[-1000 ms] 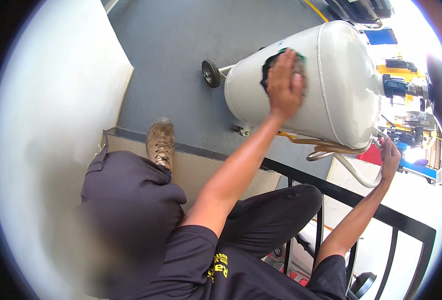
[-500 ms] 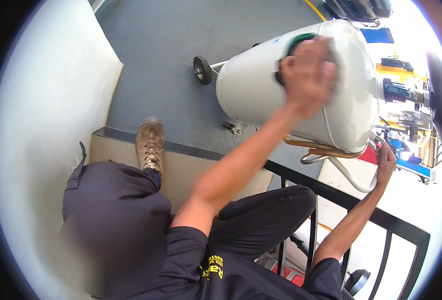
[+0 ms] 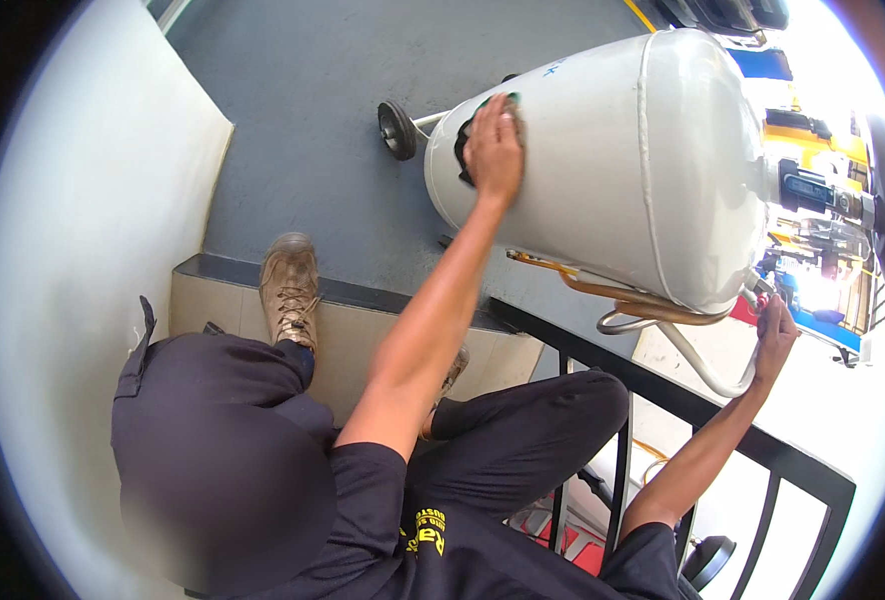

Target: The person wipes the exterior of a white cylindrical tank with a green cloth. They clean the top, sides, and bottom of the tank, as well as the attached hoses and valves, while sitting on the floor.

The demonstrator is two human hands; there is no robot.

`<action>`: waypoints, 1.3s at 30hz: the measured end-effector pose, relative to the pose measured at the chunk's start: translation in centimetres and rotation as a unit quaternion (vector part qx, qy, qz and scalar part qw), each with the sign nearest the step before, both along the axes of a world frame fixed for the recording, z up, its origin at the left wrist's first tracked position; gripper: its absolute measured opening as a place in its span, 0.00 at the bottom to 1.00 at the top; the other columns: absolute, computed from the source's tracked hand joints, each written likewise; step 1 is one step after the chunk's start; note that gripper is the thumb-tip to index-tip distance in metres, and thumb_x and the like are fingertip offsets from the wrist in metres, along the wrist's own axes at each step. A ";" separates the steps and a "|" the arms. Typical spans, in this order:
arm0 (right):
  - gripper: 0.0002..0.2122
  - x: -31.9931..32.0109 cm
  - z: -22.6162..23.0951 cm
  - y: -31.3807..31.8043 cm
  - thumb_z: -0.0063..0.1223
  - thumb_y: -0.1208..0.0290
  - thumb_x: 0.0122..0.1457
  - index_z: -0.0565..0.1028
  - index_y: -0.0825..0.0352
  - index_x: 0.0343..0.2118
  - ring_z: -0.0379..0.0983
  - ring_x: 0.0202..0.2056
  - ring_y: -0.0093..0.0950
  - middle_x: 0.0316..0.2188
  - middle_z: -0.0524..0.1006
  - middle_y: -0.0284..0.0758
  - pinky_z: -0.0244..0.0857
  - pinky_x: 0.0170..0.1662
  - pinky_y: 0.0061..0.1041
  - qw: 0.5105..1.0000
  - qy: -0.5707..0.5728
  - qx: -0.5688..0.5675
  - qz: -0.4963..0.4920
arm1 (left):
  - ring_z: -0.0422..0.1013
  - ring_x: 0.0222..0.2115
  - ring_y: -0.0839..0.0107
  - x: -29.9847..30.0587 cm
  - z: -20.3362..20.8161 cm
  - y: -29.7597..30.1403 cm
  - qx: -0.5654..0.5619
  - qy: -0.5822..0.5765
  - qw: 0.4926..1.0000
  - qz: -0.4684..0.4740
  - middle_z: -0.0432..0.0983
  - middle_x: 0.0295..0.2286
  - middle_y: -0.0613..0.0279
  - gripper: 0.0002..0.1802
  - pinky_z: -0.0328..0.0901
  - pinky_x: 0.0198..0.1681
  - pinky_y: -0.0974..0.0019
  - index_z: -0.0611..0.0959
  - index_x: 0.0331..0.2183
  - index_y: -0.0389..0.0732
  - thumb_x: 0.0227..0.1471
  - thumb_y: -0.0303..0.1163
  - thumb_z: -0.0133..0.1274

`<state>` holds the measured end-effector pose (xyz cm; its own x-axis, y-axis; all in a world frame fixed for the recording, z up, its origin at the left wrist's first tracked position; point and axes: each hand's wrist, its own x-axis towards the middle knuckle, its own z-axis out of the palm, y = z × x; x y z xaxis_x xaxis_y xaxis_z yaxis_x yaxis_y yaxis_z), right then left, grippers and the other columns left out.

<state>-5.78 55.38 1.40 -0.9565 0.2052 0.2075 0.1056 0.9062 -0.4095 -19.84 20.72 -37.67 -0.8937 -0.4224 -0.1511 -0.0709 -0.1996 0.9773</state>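
A large white tank (image 3: 583,150) with wheels fills the upper middle, leaning so its wheeled end points left. My left hand (image 3: 496,150) lies on the tank's side close to that end. Under its palm and fingers a dark cloth (image 3: 465,148) with a green edge is pressed to the white surface. At the tank's right end, my right hand (image 3: 778,325) closes its fingers by a small red-marked fitting (image 3: 761,298); what exactly they grip is partly hidden. A bent white tube handle (image 3: 708,370) curves beside that wrist.
A black railing (image 3: 663,395) runs between my legs and the tank. My shoe (image 3: 290,285) rests on a tiled step edged in black. A white wall (image 3: 113,200) stands at left. A black wheel (image 3: 397,130) touches the grey floor. A hose valve (image 3: 808,190) sits on the tank's right end.
My left hand and the cloth have slid left along the tank, from near its right-hand seam to the wheeled end. My right hand stays at the fitting.
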 end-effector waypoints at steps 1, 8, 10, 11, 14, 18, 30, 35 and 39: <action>0.19 0.7 0.0 0.2 0.55 0.58 0.79 0.84 0.67 0.33 0.52 0.23 0.10 0.21 0.63 0.18 0.42 0.27 0.20 1.000 0.000 0.008 -0.002 | 0.61 0.73 0.59 0.7 3.3 0.4 -0.022 0.040 0.999 -0.006 0.71 0.70 0.62 0.27 0.49 0.75 0.44 0.77 0.70 0.51 0.76 0.43 0.42; 0.19 1.5 -0.2 0.5 0.55 0.57 0.79 0.81 0.65 0.32 0.52 0.23 0.10 0.21 0.64 0.18 0.43 0.27 0.20 1.000 -0.002 -0.012 -0.019 | 0.68 0.69 0.57 2.5 16.7 0.0 -0.046 0.289 0.956 0.029 0.77 0.65 0.60 0.27 0.54 0.71 0.48 0.81 0.67 0.49 0.71 0.42 0.48; 0.19 1.1 0.0 0.4 0.55 0.57 0.79 0.81 0.65 0.32 0.52 0.23 0.10 0.21 0.64 0.18 0.43 0.27 0.20 1.000 -0.008 -0.018 -0.009 | 0.70 0.66 0.55 0.8 12.9 -0.2 -0.030 0.285 0.957 0.042 0.80 0.63 0.59 0.26 0.57 0.70 0.49 0.83 0.65 0.48 0.71 0.42 0.48; 0.19 0.9 0.0 0.4 0.55 0.57 0.79 0.81 0.65 0.32 0.52 0.23 0.10 0.21 0.64 0.18 0.43 0.26 0.20 1.000 -0.012 -0.022 -0.005 | 0.73 0.63 0.54 0.0 11.0 -0.7 -0.023 0.244 0.969 0.042 0.81 0.61 0.58 0.25 0.59 0.69 0.50 0.84 0.63 0.48 0.71 0.41 0.48; 0.19 0.6 0.0 0.0 0.54 0.57 0.79 0.82 0.65 0.33 0.52 0.23 0.10 0.21 0.64 0.18 0.42 0.26 0.20 1.000 -0.007 -0.027 -0.010 | 0.73 0.63 0.55 -0.7 8.0 -1.7 -0.011 0.156 0.988 0.001 0.81 0.60 0.57 0.25 0.59 0.68 0.48 0.84 0.63 0.48 0.71 0.41 0.48; 0.19 1.0 0.0 -0.2 0.54 0.56 0.79 0.82 0.66 0.34 0.53 0.23 0.10 0.21 0.64 0.18 0.43 0.26 0.20 0.999 -0.018 -0.017 -0.030 | 0.70 0.63 0.53 0.9 14.9 0.3 -0.071 0.234 0.968 0.060 0.81 0.60 0.60 0.26 0.56 0.68 0.46 0.84 0.63 0.47 0.70 0.43 0.49; 0.19 0.3 0.1 0.8 0.54 0.57 0.79 0.85 0.68 0.38 0.53 0.23 0.10 0.21 0.65 0.17 0.43 0.26 0.19 0.999 -0.017 -0.010 -0.025 | 0.65 0.69 0.54 -3.0 5.7 -2.3 -0.022 0.079 0.995 -0.059 0.76 0.66 0.61 0.29 0.52 0.73 0.42 0.81 0.67 0.48 0.72 0.46 0.46; 0.19 1.8 0.7 3.6 0.53 0.57 0.80 0.86 0.70 0.41 0.53 0.24 0.10 0.22 0.64 0.17 0.43 0.27 0.19 0.998 -0.032 -0.027 -0.040 | 0.54 0.76 0.52 7.6 16.3 2.3 -0.054 0.292 0.955 0.012 0.65 0.74 0.63 0.37 0.40 0.77 0.39 0.73 0.73 0.51 0.65 0.42 0.49; 0.19 2.2 0.4 3.3 0.53 0.57 0.80 0.86 0.69 0.42 0.53 0.25 0.10 0.23 0.65 0.17 0.43 0.28 0.19 0.998 -0.009 -0.013 -0.069 | 0.57 0.75 0.52 4.8 7.6 1.9 -0.088 0.271 0.958 0.036 0.62 0.75 0.55 0.36 0.47 0.77 0.43 0.72 0.74 0.45 0.69 0.43 0.46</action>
<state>-3.57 58.70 1.77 -0.9225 0.3398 0.1829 0.2362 0.8721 -0.4286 -14.99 22.58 -30.06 -0.7883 -0.4630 0.4053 0.4638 -0.0142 0.8858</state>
